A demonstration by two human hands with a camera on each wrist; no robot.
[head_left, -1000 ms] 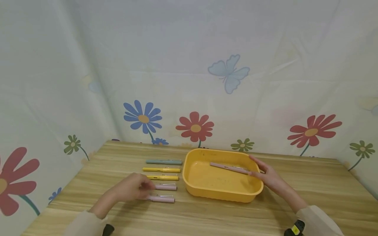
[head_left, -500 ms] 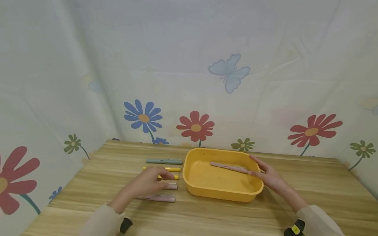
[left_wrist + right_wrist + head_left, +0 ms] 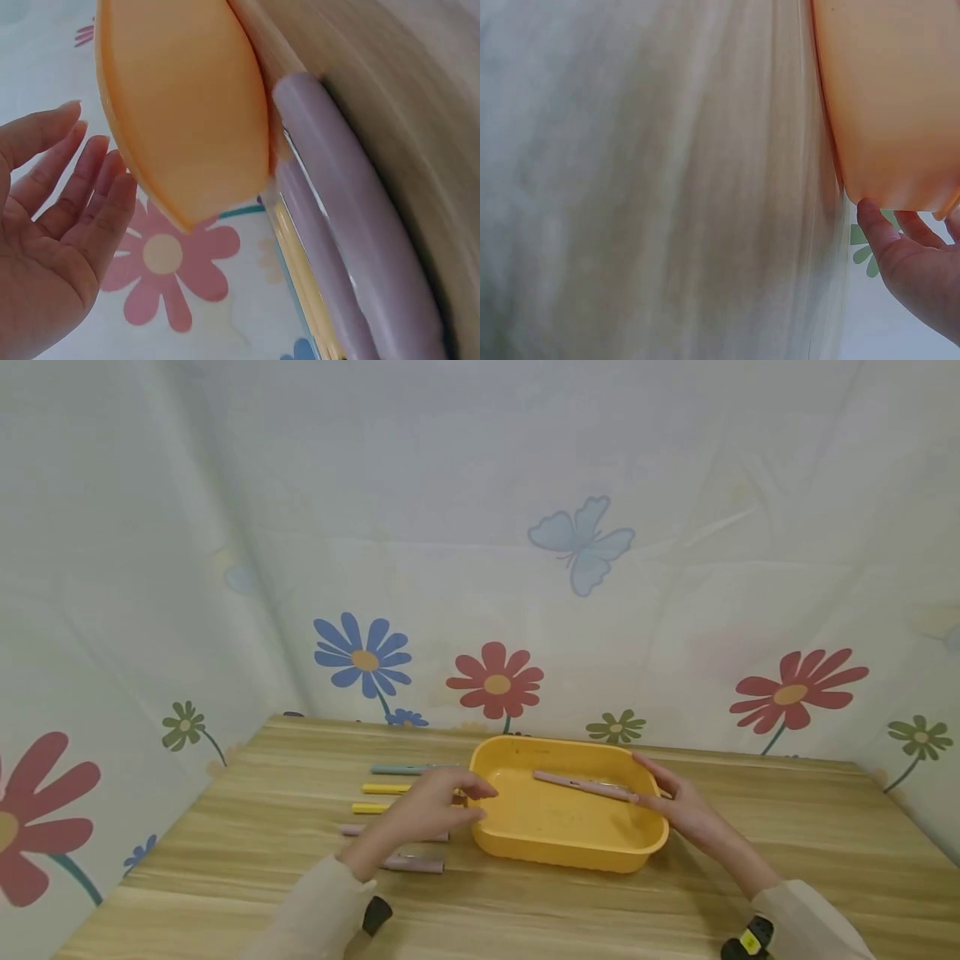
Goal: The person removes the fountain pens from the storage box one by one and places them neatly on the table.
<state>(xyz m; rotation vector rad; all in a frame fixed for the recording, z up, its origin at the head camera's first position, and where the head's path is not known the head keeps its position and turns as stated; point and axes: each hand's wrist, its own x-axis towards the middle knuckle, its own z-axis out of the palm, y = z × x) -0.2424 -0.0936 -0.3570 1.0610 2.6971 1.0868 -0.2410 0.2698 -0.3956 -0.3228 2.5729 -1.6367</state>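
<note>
A yellow plastic tray [image 3: 555, 853] stands on the wooden table, with one lilac pen [image 3: 577, 784] lying in it. My left hand [image 3: 427, 806] is at the tray's left rim, its fingers apart and holding nothing; the left wrist view shows the palm and loosely bent fingers beside the tray [image 3: 184, 97]. At the opposite end my right hand [image 3: 693, 821] holds the tray's right rim, fingertips reaching over the edge. Two lilac pens [image 3: 352, 210] lie beneath and in front of my left hand, partly hidden by it in the head view.
Left of the tray, two yellow pens [image 3: 372, 808] and a teal pen [image 3: 397, 769] lie in a row with the lilac ones. Behind the wooden table [image 3: 795, 818] hangs a white cloth [image 3: 450, 485] printed with flowers and a butterfly.
My left hand has moved right from over the lilac pens to the tray's left rim, its fingers spreading. The right hand and tray stay where they were.
</note>
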